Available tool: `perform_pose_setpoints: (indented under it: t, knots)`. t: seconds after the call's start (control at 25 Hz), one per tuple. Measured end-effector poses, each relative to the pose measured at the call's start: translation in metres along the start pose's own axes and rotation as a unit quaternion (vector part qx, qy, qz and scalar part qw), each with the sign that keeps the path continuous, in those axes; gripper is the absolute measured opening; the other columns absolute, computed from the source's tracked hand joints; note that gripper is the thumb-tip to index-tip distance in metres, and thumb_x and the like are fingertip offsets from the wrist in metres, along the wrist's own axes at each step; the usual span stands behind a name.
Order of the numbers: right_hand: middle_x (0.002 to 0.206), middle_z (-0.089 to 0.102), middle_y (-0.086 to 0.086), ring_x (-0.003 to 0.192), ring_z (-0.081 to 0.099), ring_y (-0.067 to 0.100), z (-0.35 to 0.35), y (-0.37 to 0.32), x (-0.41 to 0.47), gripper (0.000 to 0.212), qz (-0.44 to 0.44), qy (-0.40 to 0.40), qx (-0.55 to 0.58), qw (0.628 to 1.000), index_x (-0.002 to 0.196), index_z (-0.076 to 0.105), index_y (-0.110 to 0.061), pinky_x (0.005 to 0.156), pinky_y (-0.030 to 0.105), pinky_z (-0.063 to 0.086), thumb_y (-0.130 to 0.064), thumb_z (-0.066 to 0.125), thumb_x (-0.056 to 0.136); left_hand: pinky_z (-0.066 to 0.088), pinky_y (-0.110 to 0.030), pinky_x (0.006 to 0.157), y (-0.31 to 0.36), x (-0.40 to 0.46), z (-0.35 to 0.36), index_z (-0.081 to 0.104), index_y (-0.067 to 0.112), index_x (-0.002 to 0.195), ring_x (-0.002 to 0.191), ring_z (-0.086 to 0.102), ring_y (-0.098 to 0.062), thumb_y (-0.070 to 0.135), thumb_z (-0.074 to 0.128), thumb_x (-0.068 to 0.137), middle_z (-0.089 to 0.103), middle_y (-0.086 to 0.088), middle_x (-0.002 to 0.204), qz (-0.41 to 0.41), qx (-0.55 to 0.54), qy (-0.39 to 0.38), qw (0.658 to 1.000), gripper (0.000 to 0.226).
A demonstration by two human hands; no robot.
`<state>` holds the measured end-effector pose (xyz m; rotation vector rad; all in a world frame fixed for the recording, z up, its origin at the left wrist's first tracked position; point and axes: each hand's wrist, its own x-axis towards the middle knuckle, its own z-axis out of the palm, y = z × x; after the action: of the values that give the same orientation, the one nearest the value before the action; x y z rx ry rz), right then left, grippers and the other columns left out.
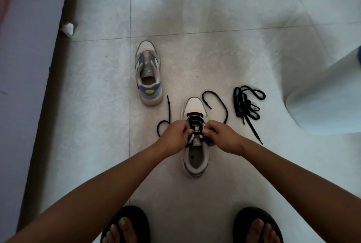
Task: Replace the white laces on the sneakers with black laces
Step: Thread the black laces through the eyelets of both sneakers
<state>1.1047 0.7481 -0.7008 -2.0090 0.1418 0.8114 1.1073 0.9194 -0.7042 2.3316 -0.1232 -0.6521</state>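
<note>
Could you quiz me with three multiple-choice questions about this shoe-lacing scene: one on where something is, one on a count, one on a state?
1. Where does the spare bundled black lace lie?
A. right of the near sneaker
B. inside the far sneaker
C. under a sandal

2. How many sneakers are on the floor?
A. one
B. two
C. three

3. What state is the far sneaker in?
A. fully laced in black
B. without laces
C. tipped on its side

Answers:
1 A: it rests on the tiles right of the near sneaker.
2 B: one far, one at the left hand and right hand.
3 B: its tongue shows bare.
</note>
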Motion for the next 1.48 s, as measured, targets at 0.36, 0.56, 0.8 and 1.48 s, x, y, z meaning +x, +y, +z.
perform_pose_setpoints:
  t: [0.36, 0.56, 0.8, 1.48]
  knots:
    - [0.079, 0.054, 0.0, 0.071, 0.052, 0.018, 0.011, 0.014, -0.026, 0.032, -0.002, -0.009, -0.201, 0.98, 0.097, 0.038, -0.022, 0.059, 0.03, 0.037, -0.044, 0.06, 0.088, 0.041, -0.029, 0.075, -0.024, -0.031, 0.005, 0.05, 0.021, 0.11, 0.081, 0.057, -0.015, 0.044, 0.051, 0.092, 0.06, 0.003, 0.086, -0.003, 0.041, -0.029, 0.999, 0.029]
    - [0.095, 0.056, 0.003, 0.09, 0.05, 0.023, 0.021, 0.008, -0.042, 0.017, -0.083, 0.079, -0.362, 0.925, 0.094, 0.053, -0.017, 0.069, 0.032, 0.034, -0.034, 0.049, 0.094, 0.031, -0.029, 0.079, -0.017, -0.054, 0.006, 0.06, 0.017, 0.095, 0.094, 0.05, -0.019, 0.035, 0.043, 0.095, 0.057, -0.001, 0.092, 0.046, 0.215, 0.01, 0.976, 0.025]
    - [0.043, 0.046, 0.001, 0.038, 0.041, 0.013, 0.023, -0.021, -0.061, 0.04, 0.134, -0.089, 0.132, 0.978, 0.074, 0.051, -0.012, 0.049, 0.022, 0.045, -0.044, 0.042, 0.097, 0.037, -0.032, 0.068, 0.024, -0.086, -0.005, 0.058, 0.011, 0.09, 0.083, 0.057, -0.029, 0.028, 0.042, 0.097, 0.063, -0.01, 0.089, 0.127, 0.116, -0.077, 0.982, 0.024]
    - [0.044, 0.038, 0.002, 0.037, 0.034, 0.016, 0.047, -0.065, -0.106, 0.02, 0.259, -0.055, 0.369, 0.891, 0.091, 0.039, -0.012, 0.05, 0.027, 0.045, -0.026, 0.03, 0.102, 0.013, -0.039, 0.114, -0.015, -0.004, 0.037, 0.036, 0.017, 0.143, 0.145, 0.005, -0.017, 0.056, 0.078, 0.059, 0.026, 0.004, 0.153, 0.111, -0.005, 0.052, 0.992, 0.102]
